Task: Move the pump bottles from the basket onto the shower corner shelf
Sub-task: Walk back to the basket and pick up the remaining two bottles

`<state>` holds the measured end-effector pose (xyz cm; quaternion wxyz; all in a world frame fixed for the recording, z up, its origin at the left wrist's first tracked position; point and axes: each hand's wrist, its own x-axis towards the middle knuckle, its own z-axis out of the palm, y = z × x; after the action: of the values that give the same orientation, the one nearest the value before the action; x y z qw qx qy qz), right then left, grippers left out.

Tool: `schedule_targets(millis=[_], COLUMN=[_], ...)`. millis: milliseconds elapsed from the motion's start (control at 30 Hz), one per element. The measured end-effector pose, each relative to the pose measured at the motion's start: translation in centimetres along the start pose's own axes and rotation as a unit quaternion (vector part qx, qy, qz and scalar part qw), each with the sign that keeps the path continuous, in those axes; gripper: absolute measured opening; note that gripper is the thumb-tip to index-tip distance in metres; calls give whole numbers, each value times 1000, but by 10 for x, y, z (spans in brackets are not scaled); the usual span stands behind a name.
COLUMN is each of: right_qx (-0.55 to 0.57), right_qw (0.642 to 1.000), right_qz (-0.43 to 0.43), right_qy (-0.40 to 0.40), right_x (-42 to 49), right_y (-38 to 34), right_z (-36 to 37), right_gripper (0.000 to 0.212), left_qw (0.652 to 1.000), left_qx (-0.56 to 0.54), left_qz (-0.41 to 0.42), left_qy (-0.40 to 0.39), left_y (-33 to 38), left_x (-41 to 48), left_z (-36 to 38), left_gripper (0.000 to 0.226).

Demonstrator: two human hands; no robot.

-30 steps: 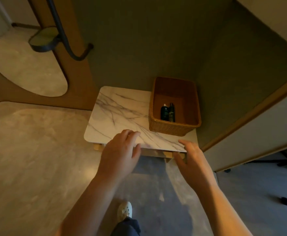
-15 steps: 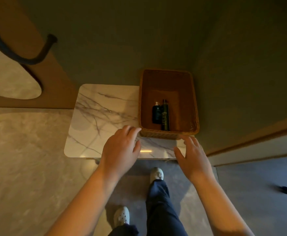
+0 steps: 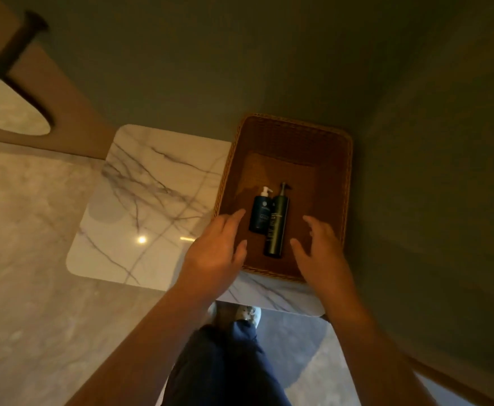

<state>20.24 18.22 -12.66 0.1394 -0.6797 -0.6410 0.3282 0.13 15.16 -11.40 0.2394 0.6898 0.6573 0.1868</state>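
2 hands over basket near edge: left hand (image 3: 218, 249) and right hand (image 3: 319, 247), grip spread, empty. 2 pump bottles lying flat, touching, in wicker basket (image 3: 345, 183) on marble tabletop (image 3: 152, 200): short navy bottle (image 3: 260, 212), white pump; taller dark bottle (image 3: 276, 227), dark pump.

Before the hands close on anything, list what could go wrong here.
The short blue bottle and tall dark bottle lie touching in the wicker basket; taking one may roll the other. The left hand and right hand share a narrow space and could collide. The pump heads offer a poor grip.
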Motion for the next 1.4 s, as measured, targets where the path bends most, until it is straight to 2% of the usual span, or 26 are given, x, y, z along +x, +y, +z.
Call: schedule_targets(millis=[167,467,667,833,1133,1267,1400], right_qx=[-9,-5,1,50,144,148,125], right_qw=[1000,997,993,987,977,972,975], right_qz=[3,62,104,139,157,174,175], right_qy=[-19,-51,-59,-67,-34,-46,-61], right_x=[44,109,141,160,177,179,180], right_y=[35,88,119,140,156,162,164], right_z=[32,98,137,163,192,196,197], right_gripper=[51,52,60,63,85,89,91], left_qw=[999,988,988,982,969,962,954], left_qx=[-28,-79,-48,-51,-99,-134,-179], left_qz=[-38,-106,-88,-118,-162,-168,-174], left_qy=[-27,-80,-116,-139,-157,-166,-166], left_y=[-27,-70,-91,-106,-113,-116,-121], left_x=[44,97,122,147,164,167,167], left_z=[54,147,193,233,270,276,271], left_gripper=[57,61,62,65,82,87,82])
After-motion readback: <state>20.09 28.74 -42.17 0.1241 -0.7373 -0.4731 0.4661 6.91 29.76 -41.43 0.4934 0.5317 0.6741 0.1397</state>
